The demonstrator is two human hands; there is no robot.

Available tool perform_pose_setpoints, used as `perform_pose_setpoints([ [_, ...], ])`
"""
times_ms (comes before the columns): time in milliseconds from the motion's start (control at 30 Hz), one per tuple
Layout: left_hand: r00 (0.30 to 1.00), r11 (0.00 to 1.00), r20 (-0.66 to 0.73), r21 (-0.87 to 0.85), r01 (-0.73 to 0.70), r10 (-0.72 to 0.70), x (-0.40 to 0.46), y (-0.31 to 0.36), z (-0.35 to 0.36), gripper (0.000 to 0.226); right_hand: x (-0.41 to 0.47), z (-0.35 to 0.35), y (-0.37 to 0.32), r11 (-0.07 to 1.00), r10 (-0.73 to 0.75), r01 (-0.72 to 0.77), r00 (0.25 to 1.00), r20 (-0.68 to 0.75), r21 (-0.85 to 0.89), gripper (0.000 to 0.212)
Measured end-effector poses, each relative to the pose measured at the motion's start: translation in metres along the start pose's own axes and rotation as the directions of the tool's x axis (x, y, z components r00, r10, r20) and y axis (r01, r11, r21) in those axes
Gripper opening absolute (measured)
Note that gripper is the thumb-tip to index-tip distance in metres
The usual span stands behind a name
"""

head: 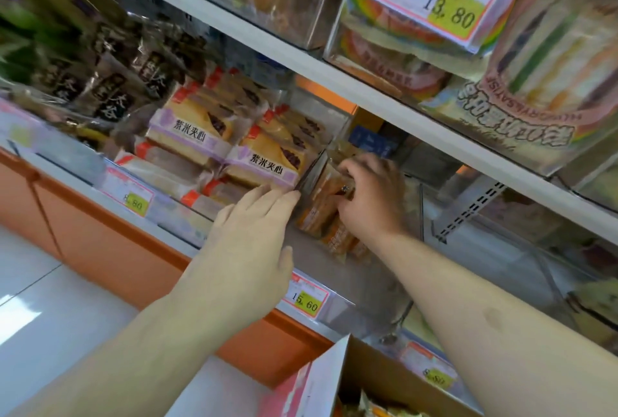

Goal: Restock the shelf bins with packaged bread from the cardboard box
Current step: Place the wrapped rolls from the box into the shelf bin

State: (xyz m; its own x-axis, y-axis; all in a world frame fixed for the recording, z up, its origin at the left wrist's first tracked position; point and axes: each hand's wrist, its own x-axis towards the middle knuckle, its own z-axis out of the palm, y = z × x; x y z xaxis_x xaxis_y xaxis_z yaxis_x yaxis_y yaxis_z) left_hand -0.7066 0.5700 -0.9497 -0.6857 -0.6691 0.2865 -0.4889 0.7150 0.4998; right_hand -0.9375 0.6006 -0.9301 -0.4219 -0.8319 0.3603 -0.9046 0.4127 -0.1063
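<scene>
My right hand (pixel 371 195) reaches into a clear shelf bin (pixel 334 269) and grips an orange-brown bread packet (pixel 321 212) that stands against the bin's left wall. More orange packets (pixel 341 239) lie beneath it. My left hand (pixel 254 232) rests flat on the bin's front left corner, fingers together and touching the clear divider (pixel 312 172), holding nothing. The cardboard box (pixel 337 380) sits at the bottom of the view with its flap up and colourful packets inside.
The neighbouring bin to the left holds stacked purple-labelled bread packets (pixel 261 162); dark packets (pixel 110 88) lie further left. Price tags (pixel 306 299) line the shelf edge. The shelf above (pixel 301 62) carries rainbow sandwich packs (pixel 541 58). An orange cabinet (pixel 100 236) and white floor lie below.
</scene>
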Motion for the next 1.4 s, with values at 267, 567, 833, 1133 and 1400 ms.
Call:
perform_pose_setpoints([
  [267,0.999,1.0,0.034,-0.019,0.01,-0.01,0.001,-0.001,-0.005,0.074,-0.001,-0.006,-0.004,0.998,0.041,-0.042,0.999,0.031,0.035,0.059],
  [567,1.0,0.998,0.02,-0.053,-0.019,0.021,-0.01,0.012,-0.02,0.071,-0.045,-0.056,-0.013,0.971,0.146,-0.164,0.983,0.11,0.175,0.061],
  [833,0.976,0.967,0.056,-0.159,-0.2,0.212,-0.052,0.072,-0.036,0.065,-0.183,-0.131,0.007,0.959,-0.014,-0.031,0.988,0.155,0.282,0.059],
  [1133,0.749,0.936,0.563,-0.229,-0.266,0.35,-0.113,0.14,-0.027,0.045,-0.326,-0.175,0.047,0.856,-0.122,-0.152,0.869,0.479,0.494,0.041],
  [1400,0.497,0.854,0.761,-0.14,-0.501,0.417,-0.151,0.154,0.009,0.082,-0.35,-0.174,0.054,0.882,-0.246,-0.132,0.689,0.681,0.453,0.057],
])
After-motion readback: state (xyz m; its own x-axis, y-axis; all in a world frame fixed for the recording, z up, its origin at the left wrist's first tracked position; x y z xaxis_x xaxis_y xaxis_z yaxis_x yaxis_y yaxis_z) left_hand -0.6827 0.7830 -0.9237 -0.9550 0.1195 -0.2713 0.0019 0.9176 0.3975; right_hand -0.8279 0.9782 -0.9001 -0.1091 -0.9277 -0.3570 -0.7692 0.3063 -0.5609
